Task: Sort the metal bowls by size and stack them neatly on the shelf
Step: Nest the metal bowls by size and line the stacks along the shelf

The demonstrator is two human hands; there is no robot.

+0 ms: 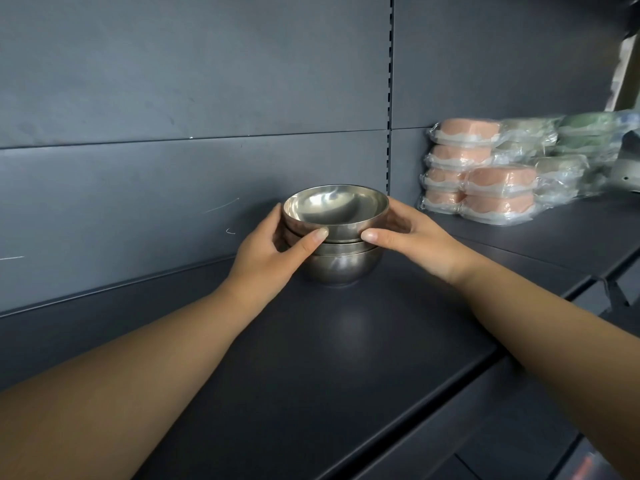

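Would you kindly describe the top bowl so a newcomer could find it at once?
On the dark shelf, left of the wrapped packs, stands a stack of metal bowls. The top bowl is the one gripped by the left hand and right hand, its inside showing.

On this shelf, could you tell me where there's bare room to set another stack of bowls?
Bare shelf lies in front of the bowls and left of them along the back panel. Right of the bowls, the wrapped packs crowd the next shelf.
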